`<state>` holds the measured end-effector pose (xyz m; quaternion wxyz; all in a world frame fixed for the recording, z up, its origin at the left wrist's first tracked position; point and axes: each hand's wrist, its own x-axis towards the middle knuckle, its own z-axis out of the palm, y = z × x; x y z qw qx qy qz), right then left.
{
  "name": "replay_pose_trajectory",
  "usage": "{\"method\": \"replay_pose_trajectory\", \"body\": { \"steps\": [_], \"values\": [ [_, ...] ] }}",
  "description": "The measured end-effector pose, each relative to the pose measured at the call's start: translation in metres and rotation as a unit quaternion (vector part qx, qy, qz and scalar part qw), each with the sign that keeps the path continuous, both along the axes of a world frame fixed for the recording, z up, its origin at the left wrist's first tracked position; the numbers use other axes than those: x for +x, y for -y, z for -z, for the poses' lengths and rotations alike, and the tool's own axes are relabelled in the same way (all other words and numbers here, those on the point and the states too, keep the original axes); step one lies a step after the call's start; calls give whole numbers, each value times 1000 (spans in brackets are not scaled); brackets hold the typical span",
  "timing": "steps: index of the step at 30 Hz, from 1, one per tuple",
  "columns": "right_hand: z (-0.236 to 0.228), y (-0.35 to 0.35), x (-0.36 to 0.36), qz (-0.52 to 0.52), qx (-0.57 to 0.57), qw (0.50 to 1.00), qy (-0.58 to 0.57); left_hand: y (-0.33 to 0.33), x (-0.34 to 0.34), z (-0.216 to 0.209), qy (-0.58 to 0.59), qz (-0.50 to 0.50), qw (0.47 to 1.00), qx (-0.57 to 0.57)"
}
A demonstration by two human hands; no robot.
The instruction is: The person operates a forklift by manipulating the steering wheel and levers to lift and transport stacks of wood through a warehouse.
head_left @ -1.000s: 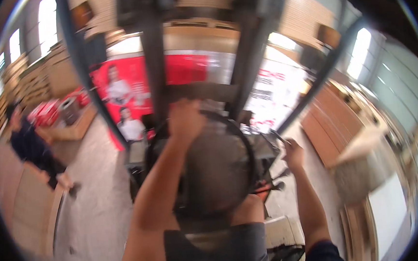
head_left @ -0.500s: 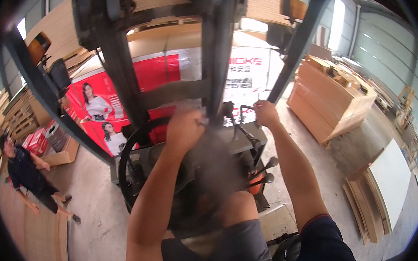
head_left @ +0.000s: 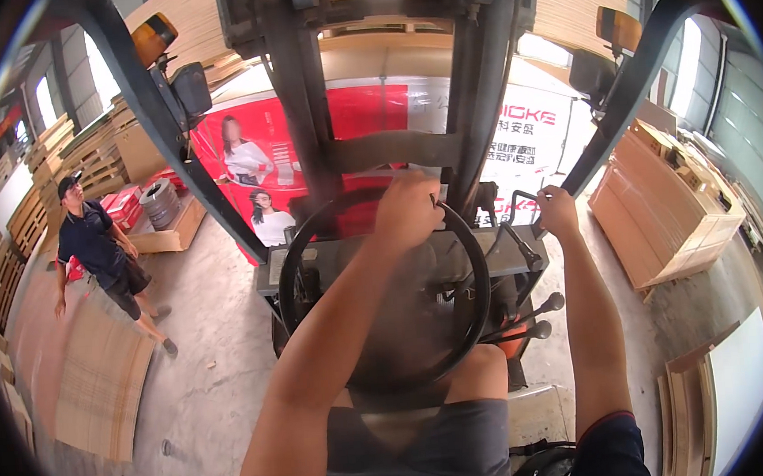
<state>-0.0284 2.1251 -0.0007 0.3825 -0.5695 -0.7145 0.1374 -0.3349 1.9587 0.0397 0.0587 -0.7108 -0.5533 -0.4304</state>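
Note:
I sit at the controls of a forklift. My left hand (head_left: 412,207) is closed around the top of the black steering wheel (head_left: 482,275). Off to the right, my right hand (head_left: 557,211) is wrapped round a black bent bar (head_left: 520,195) beside the dashboard (head_left: 338,254). Two control levers with black knobs (head_left: 543,329) stick out below it, untouched. Straight ahead, behind the dark mast (head_left: 301,93), stands a load wrapped in red and white printed sheeting (head_left: 369,119).
A person in dark clothes (head_left: 103,235) stands on the left near a box with a coil (head_left: 160,205) and flat boards (head_left: 104,381). Stacked pallets (head_left: 84,157) lie behind. To the right are a large wooden stack (head_left: 663,209) and leaning panels (head_left: 737,390).
The whole view has swung left, so the forklift and surroundings sit further right in the picture. My left hand stays on the wheel and my right hand on the bar.

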Motion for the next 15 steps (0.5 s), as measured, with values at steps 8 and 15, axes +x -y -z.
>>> {"method": "replay_pose_trajectory", "body": {
  "steps": [8,15],
  "values": [
    [6,-9,6,10,17,1000,20,-2,-21,1,20,-32,999,15],
    [1,2,0,5,4,1000,6,-2,-25,1,28,-28,999,9]
  ]
}}
